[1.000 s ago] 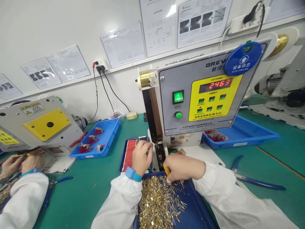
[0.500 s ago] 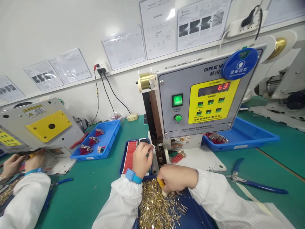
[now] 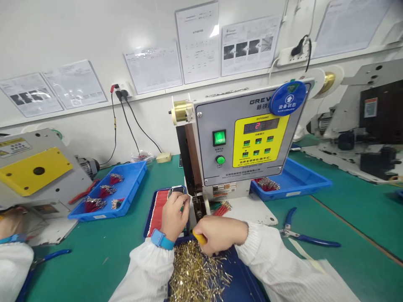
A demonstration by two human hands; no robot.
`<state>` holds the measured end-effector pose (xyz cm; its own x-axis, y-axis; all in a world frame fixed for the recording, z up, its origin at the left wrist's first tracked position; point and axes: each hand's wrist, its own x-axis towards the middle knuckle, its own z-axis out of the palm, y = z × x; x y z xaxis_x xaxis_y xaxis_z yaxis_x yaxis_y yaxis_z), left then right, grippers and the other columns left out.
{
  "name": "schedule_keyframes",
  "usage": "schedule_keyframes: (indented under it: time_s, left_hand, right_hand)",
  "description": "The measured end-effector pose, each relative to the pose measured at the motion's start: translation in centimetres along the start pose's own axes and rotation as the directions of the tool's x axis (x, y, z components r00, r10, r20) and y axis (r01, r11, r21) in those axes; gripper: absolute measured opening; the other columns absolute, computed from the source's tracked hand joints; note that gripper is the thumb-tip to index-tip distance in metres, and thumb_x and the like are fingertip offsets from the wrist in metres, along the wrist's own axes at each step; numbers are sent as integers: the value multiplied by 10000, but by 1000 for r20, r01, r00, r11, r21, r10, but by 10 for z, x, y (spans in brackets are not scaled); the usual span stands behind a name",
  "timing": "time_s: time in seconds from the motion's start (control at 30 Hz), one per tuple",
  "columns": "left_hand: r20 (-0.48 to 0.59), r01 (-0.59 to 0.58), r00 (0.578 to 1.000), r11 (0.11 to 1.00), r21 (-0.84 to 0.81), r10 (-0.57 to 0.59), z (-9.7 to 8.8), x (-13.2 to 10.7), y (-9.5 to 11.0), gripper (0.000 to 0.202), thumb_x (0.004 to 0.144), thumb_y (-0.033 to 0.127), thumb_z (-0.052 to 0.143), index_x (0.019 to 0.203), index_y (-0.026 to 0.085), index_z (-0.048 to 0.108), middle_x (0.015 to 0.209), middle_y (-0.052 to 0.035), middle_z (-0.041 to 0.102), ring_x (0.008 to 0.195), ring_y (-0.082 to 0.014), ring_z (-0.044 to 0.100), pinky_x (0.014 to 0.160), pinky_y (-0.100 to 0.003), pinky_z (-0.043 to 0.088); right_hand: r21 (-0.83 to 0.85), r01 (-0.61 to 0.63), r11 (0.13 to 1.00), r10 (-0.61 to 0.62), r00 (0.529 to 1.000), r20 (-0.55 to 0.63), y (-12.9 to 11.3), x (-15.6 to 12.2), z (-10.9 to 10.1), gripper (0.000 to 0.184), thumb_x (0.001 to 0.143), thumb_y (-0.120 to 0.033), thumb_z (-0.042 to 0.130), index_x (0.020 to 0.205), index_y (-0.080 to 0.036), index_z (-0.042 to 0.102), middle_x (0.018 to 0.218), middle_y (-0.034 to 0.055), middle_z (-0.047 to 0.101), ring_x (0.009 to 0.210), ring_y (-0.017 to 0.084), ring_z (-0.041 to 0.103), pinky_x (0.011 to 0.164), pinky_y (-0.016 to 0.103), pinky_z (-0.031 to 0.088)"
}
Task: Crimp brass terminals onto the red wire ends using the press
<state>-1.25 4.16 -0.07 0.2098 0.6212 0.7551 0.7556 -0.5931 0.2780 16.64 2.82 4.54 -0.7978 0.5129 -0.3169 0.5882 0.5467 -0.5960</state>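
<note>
Nearest, many metal pins (image 3: 189,272) lie in the dark blue tray (image 3: 244,279). Above them, the right hand (image 3: 218,233) curls its fingers at a yellow piece (image 3: 199,237); I cannot tell if it grips it. The left hand (image 3: 174,212) bends its fingers close together beside the press head (image 3: 199,206); any pinched thing is unclear. Many red wires (image 3: 157,209) seem left; 1 bundle (image 3: 224,208) with metal ends, probably done, lies behind. Compared with 0.5 s ago, the display (image 3: 261,125) shows 2 instead of 63.
</note>
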Motion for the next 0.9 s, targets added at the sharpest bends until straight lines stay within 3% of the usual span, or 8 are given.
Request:
schedule_keyframes:
  time_s: [0.13,0.3,0.43,0.53,0.6,0.7,0.8,0.9]
  left_hand:
    - [7,6,1000,1000,-2,-6,0,0,2,146,924,163,481,945,192,622,912,-46,603,860,-159,607,769,-283,508]
    - [10,37,999,999,-8,-37,0,0,5,140,924,176,491,926,189,630,892,-50,601,841,-160,597,757,-284,505]
    - [14,35,999,999,-8,-35,1,-1,3,147,925,174,490,930,189,636,894,-52,601,858,-161,601,767,-283,506]
    - [7,27,1000,1000,-7,-27,2,-2,2,146,926,182,492,932,190,638,905,-54,600,867,-162,604,773,-284,505]
    - [5,28,1000,1000,-8,-28,2,-2,2,148,928,184,491,935,189,638,911,-54,600,869,-161,604,774,-282,505]
    - [10,35,999,999,-11,-35,2,-2,3,151,932,187,488,932,187,639,904,-53,600,863,-158,602,775,-277,505]
    - [11,32,999,999,-9,-32,2,-2,4,155,935,189,487,922,183,641,888,-52,600,853,-157,599,767,-273,502]
    - [6,24,1000,1000,-7,-24,2,-1,4,154,936,192,488,914,182,640,881,-52,602,846,-157,595,758,-271,497]
  right_hand:
    - [141,-40,989,32,998,63,-1,0,3,95,653,-122,589,665,-184,518,518,-71,567,539,116,608,492,172,405]
    - [369,-64,927,34,996,87,6,0,5,38,712,-143,574,719,-174,553,555,-51,586,495,114,588,459,188,429]
    - [520,48,853,-40,999,-27,19,-6,-8,91,702,-224,662,730,-151,615,574,-39,581,500,101,536,486,200,426]
    - [536,109,837,-51,991,-123,21,-12,-17,119,691,-235,696,748,-145,643,610,-30,592,530,102,519,508,205,411]
    - [439,84,895,-27,990,-135,14,-14,-17,76,710,-200,688,762,-150,664,649,-14,620,570,115,542,520,208,400]
    - [82,-21,996,33,989,-142,-3,-10,-2,37,721,-152,701,756,-161,695,680,18,654,638,159,593,547,228,384]
    - [-242,-73,967,33,986,-165,-19,-2,19,259,677,-329,814,853,-162,721,732,77,677,728,252,634,576,269,392]
    - [-377,-92,922,39,988,-147,-24,1,31,350,677,-387,817,911,-143,727,767,118,686,750,286,647,577,280,393]
